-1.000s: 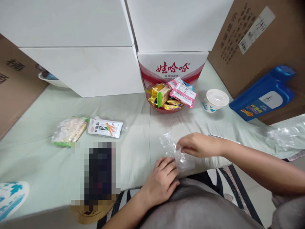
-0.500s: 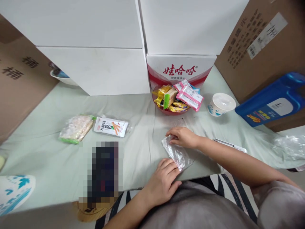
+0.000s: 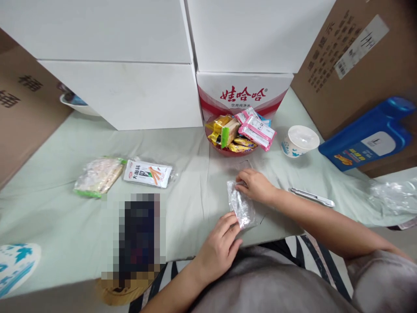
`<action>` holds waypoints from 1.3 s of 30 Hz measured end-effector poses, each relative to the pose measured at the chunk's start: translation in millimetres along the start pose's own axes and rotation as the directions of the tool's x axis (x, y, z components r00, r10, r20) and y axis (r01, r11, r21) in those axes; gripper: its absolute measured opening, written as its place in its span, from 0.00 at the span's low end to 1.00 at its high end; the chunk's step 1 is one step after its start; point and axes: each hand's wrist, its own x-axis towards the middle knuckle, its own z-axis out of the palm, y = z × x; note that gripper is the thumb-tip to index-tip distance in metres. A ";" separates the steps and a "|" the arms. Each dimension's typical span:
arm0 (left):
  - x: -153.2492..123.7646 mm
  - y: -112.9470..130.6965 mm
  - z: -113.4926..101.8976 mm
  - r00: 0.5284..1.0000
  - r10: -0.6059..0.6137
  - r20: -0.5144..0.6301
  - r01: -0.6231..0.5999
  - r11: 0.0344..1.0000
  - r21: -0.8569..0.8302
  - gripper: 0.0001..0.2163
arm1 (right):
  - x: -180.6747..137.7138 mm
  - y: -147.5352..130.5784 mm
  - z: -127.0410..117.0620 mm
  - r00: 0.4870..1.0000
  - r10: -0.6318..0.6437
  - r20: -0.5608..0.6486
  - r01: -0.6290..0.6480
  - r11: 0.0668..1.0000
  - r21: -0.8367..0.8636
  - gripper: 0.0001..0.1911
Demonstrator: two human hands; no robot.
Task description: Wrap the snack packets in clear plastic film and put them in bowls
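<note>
A crinkled clear plastic bag [image 3: 241, 208] lies on the cloth-covered table in front of me. My right hand [image 3: 256, 186] is closed on its upper edge, fingers curled and the thumb side hidden. At the bag's lower left corner rests my left hand [image 3: 219, 242], its fingertips touching the plastic and its thumb held apart from the fingers. Beneath and beside the bag, another thin transparent sheet [image 3: 260, 213] seems to lie flat on the cloth. Just beyond my hands stands a red bowl [image 3: 228, 152] heaped with wrapped snacks [image 3: 257, 131].
To the left lie a white snack packet [image 3: 148, 174] and a clear bag with green edges [image 3: 99, 176]. A paper cup [image 3: 299, 141], a blue bottle [image 3: 368, 134] and a pen-like item [image 3: 312, 197] are on the right. White boxes [image 3: 124, 93] wall the back.
The plastic bag has turned more upright and shifted slightly right, its top edge moving with my right hand. My left hand has slid back a little toward the bag's corner. The view has shifted slightly.
</note>
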 end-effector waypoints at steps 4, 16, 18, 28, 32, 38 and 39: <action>-3.3 0.5 3.7 0.995 -0.023 -0.097 0.026 0.999 0.033 0.14 | -3.0 8.2 3.2 0.995 -0.048 -0.092 0.048 0.999 -0.001 0.10; -4.6 0.4 1.7 0.960 -0.102 -0.259 0.119 0.992 0.052 0.05 | -94.2 -42.5 19.5 0.946 -0.299 -0.125 0.307 0.951 0.049 0.36; -4.0 1.1 -1.3 0.957 -0.107 -0.268 0.121 0.992 0.034 0.04 | -101.6 -43.5 34.8 0.956 -0.280 -0.090 0.277 0.960 -0.047 0.32; 11.7 -10.8 -20.0 0.998 -0.023 -0.064 0.040 0.957 0.288 0.10 | -113.8 -50.7 29.2 0.928 -0.373 -0.019 0.367 0.920 -0.137 0.18; 9.3 -17.4 -13.3 0.999 -0.044 -0.028 0.051 0.952 0.303 0.09 | -111.0 -56.0 14.9 0.914 -0.403 0.051 0.405 0.913 -0.043 0.14; -0.5 -29.0 -7.7 0.990 -0.027 -0.137 0.058 0.971 0.232 0.18 | -68.1 -46.5 8.7 0.971 -0.229 -0.062 0.232 0.971 0.050 0.11; -1.8 -30.8 -6.2 0.983 -0.025 -0.180 0.068 0.969 0.236 0.20 | -59.9 -44.9 9.8 0.982 -0.178 -0.055 0.181 0.982 0.050 0.11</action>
